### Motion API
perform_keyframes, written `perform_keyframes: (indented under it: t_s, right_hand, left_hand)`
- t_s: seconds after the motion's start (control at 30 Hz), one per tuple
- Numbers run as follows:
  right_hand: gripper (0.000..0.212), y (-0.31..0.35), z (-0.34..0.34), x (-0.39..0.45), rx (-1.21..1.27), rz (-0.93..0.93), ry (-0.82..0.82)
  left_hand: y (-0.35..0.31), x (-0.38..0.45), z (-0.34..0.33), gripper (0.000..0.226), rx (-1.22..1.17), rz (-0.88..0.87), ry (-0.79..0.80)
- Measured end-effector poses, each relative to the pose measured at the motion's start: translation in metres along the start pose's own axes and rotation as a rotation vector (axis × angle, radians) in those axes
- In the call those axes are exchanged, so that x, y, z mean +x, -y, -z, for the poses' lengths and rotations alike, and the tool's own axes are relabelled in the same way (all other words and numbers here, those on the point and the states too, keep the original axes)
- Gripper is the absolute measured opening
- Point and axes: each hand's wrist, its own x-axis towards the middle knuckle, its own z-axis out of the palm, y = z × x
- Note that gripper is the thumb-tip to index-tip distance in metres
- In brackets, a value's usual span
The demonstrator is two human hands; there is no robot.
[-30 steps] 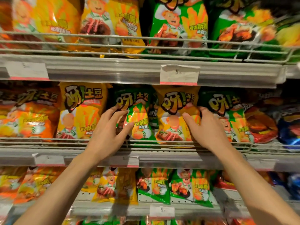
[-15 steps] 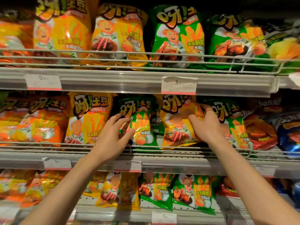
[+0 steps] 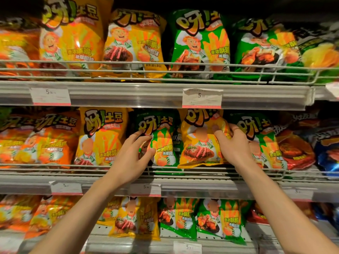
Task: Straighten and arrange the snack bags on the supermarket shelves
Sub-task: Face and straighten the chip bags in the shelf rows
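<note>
Two bare arms reached up to the middle shelf (image 3: 165, 182) of a supermarket rack with wire front rails. The right hand (image 3: 233, 145) gripped a glossy yellow snack bag printed with a cartoon chef and grilled meat (image 3: 199, 143), thumb curled on its front and fingers wrapped round its right edge. That bag tilted slightly, its bottom edge just above the wire rail. The left hand (image 3: 133, 158) rested with fingers spread and loosely bent on the front of a glossy green snack bag with a fries picture (image 3: 161, 142), standing just left of the yellow one; whether it truly gripped the bag could not be told.

On the same shelf, a second yellow bag (image 3: 101, 136) stood upright just left of the left hand, with orange bags (image 3: 47, 142) beyond it. Another green bag (image 3: 262, 140) stood behind the right hand, then red (image 3: 295, 149) and blue packets (image 3: 328, 143) further right.

The top shelf (image 3: 128, 94) held yellow bags on the left and green bags on the right behind its rail, with white price tags (image 3: 201, 98) clipped to its front edge. The bottom shelf held orange, yellow and green bags leaning loosely.
</note>
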Motion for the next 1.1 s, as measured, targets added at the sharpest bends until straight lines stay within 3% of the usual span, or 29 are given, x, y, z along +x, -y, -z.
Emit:
perform_keyframes:
  t_s: [0.23,0.4,0.63,0.93,1.1]
  right_hand:
    - [0.056,-0.008,0.002,0.005,-0.036,-0.048,0.001]
    - [0.043,-0.005,-0.006,0.005,-0.149,0.005,-0.045]
    - [0.034,-0.013,-0.005,-0.005,-0.375,0.003,0.114]
    - [0.019,-0.014,0.001,0.000,-0.070,-0.003,0.080]
    - [0.026,-0.015,0.005,0.001,0.020,-0.024,0.056]
  left_hand:
    - [-0.011,0.004,-0.010,0.050,-0.068,-0.034,-0.001]
    - [-0.005,0.003,-0.001,0.060,-0.119,0.047,-0.029]
    - [-0.003,0.009,-0.004,0.076,-0.073,0.148,0.033]
    - [-0.008,0.005,-0.004,0.060,-0.205,0.122,-0.218]
    - [-0.014,0.015,0.000,0.077,-0.339,0.204,-0.280]
